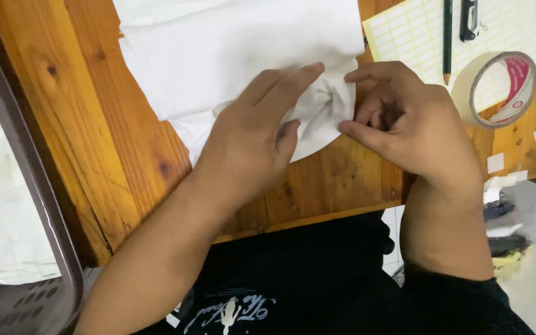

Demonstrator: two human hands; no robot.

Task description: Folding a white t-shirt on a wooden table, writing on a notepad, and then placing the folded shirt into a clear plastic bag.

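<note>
White cloth [231,56] lies bunched beneath both hands [317,133].

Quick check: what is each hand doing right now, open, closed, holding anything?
Left hand: open, fingers flat, pressing on the white cloth.
Right hand: closed, fingertips pinching the bunched edge of the white cloth.

Bare forearms, black shirt [317,279], pale printed chest design [231,313]

Item count, wooden table

Hands: two, left hand [249,139] and right hand [410,124]. White cloth [237,56]: one. Tape roll [497,87]: one. Pencil [447,40]: one. Label sheet [404,34]: one. Grey basket [26,205]: one.
</note>
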